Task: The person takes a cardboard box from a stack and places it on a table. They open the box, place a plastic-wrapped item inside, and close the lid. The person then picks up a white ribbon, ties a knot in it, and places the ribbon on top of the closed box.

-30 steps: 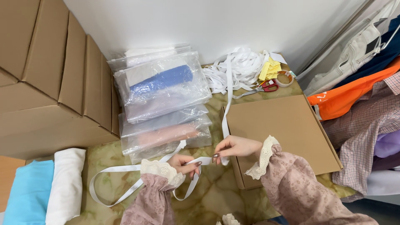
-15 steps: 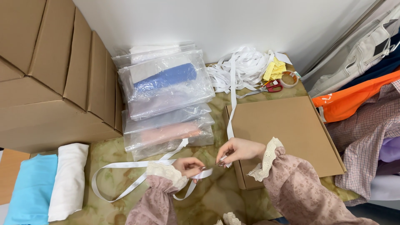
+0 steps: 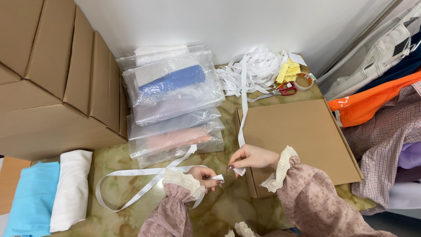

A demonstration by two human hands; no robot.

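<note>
The left hand point(image 3: 206, 175) pinches the cut end of a white ribbon point(image 3: 131, 173) whose loop trails toward 9 o'clock over the marbled bench point(image 3: 228, 206), while the right hand point(image 3: 252, 157) closes finger and thumb on a second ribbon end whose strand climbs toward 12 o'clock to the tangled ribbon heap point(image 3: 258, 70). That taut strand could drag the heap forward or slip from the pinch, since the grip on it is slight. Fingertips hide how the two ends meet, and the flat cardboard box point(image 3: 302, 140) hides the bench under it.
</note>
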